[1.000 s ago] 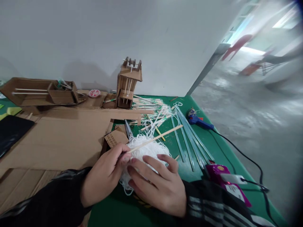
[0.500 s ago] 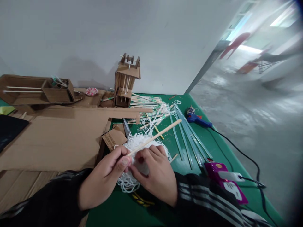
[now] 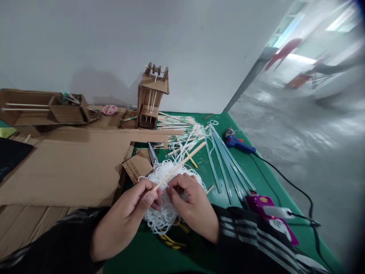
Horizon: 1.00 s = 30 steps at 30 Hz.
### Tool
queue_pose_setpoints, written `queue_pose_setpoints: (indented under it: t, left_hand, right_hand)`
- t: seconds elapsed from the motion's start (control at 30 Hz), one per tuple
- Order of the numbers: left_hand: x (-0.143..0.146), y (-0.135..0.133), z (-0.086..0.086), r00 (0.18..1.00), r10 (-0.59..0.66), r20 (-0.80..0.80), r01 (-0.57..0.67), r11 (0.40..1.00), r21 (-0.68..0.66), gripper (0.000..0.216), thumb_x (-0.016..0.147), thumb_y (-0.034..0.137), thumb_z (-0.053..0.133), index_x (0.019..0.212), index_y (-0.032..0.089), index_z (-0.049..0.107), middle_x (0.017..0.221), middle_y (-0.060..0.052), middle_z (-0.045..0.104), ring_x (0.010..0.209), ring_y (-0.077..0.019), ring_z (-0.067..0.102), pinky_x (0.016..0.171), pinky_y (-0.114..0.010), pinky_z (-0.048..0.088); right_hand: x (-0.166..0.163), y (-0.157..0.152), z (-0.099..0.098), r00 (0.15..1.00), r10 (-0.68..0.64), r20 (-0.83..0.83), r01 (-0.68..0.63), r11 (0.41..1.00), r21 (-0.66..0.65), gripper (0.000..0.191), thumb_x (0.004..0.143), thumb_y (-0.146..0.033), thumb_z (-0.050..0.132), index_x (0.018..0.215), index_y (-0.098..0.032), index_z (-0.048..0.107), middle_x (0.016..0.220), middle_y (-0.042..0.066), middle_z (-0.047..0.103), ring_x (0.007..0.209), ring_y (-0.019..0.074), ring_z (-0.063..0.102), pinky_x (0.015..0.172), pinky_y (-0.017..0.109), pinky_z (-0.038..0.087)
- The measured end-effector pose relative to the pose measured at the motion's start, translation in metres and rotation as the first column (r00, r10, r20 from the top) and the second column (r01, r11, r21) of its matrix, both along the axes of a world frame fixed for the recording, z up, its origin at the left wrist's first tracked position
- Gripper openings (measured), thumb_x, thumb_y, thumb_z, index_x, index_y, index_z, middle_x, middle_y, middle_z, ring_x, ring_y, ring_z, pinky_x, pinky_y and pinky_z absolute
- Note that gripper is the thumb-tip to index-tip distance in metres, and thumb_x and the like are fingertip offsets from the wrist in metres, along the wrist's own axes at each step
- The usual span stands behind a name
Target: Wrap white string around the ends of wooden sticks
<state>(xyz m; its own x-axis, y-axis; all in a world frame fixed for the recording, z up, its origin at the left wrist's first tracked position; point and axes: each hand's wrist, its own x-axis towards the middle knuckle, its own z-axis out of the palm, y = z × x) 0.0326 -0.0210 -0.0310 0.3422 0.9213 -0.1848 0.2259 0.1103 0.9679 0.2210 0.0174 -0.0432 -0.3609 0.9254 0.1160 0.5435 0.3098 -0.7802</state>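
My left hand (image 3: pixel 134 209) is closed, with thumb and forefinger pinching the lower end of a pale wooden stick (image 3: pixel 182 163). The stick slants up to the right over a loose heap of white cord (image 3: pixel 159 220). Beside it, my right hand (image 3: pixel 192 203) is closed in a pinch; a thin piece of the white cord seems to run into its fingertips, though the fingers partly hide it. Just behind the heap lie scissors (image 3: pixel 153 153) and a small cardboard piece (image 3: pixel 138 166).
Clear glue sticks (image 3: pixel 228 171), a blue glue gun (image 3: pixel 239 144) and a purple power strip (image 3: pixel 258 203) lie on the right of the green table (image 3: pixel 268 182). Bundled sticks (image 3: pixel 176 123) and a cardboard tower (image 3: pixel 152 97) stand behind. Cardboard sheets (image 3: pixel 71 163) cover the left.
The stick has been drawn down and left, so its far end sits lower. My right hand has shifted slightly right, its thumb and forefinger now pinched together.
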Motion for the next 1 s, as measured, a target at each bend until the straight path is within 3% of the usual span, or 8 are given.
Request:
queue_pose_setpoints:
  t: [0.3, 0.43, 0.63, 0.8, 1.0]
  left_hand:
    - [0.001, -0.001, 0.004, 0.991, 0.034, -0.132, -0.026, 0.997, 0.067, 0.027, 0.1, 0.043, 0.037, 0.106, 0.024, 0.055, 0.1, -0.002, 0.067, 0.09, -0.0167, 0.065, 0.08, -0.024, 0.047]
    - [0.004, -0.003, 0.008, 0.976, 0.037, -0.215, -0.017, 0.995, 0.094, 0.027, 0.1, 0.043, 0.037, 0.111, 0.027, 0.055, 0.098, -0.001, 0.069, 0.091, -0.018, 0.065, 0.079, -0.024, 0.046]
    - [0.005, -0.003, 0.008, 0.955, 0.012, -0.295, 0.024, 0.993, 0.118, 0.025, 0.1, 0.043, 0.036, 0.097, 0.026, 0.054, 0.083, 0.001, 0.065, 0.076, -0.0174, 0.061, 0.069, -0.025, 0.041]
    - [0.007, -0.001, 0.001, 0.997, -0.032, -0.077, 0.034, 0.999, 0.029, 0.027, 0.1, 0.043, 0.035, 0.088, 0.024, 0.049, 0.078, 0.001, 0.058, 0.073, -0.0161, 0.056, 0.068, -0.025, 0.041]
    - [0.007, 0.004, -0.011, 0.962, 0.073, 0.262, -0.032, 0.987, -0.158, 0.029, 0.099, 0.045, 0.037, 0.086, 0.021, 0.048, 0.071, 0.003, 0.052, 0.065, -0.0125, 0.053, 0.069, -0.025, 0.043]
  right_hand:
    - [0.001, 0.0, -0.002, 0.993, -0.065, -0.103, 0.052, 0.991, -0.123, 0.018, 0.087, -0.025, 0.053, 0.071, -0.019, 0.061, 0.066, 0.0, 0.058, 0.066, 0.0171, 0.049, 0.07, 0.033, 0.035]
    - [0.0, -0.001, -0.003, 0.99, -0.074, -0.122, 0.063, 0.994, -0.094, 0.017, 0.087, -0.025, 0.054, 0.073, -0.019, 0.062, 0.067, 0.001, 0.058, 0.067, 0.0176, 0.049, 0.066, 0.032, 0.037]
    - [-0.001, -0.006, 0.002, 0.993, -0.043, -0.108, 0.042, 0.999, -0.012, 0.012, 0.086, -0.018, 0.056, 0.077, -0.021, 0.063, 0.071, 0.0, 0.061, 0.072, 0.0176, 0.05, 0.07, 0.032, 0.036]
    - [-0.003, -0.009, 0.004, 0.994, 0.046, -0.098, -0.044, 0.999, 0.029, 0.013, 0.087, -0.016, 0.054, 0.075, -0.02, 0.058, 0.073, -0.001, 0.061, 0.075, 0.0171, 0.05, 0.075, 0.035, 0.034]
    - [0.001, -0.011, 0.004, 0.976, 0.196, -0.095, -0.182, 0.974, 0.135, 0.008, 0.088, -0.018, 0.054, 0.082, -0.021, 0.058, 0.077, -0.001, 0.062, 0.077, 0.0174, 0.051, 0.077, 0.037, 0.034]
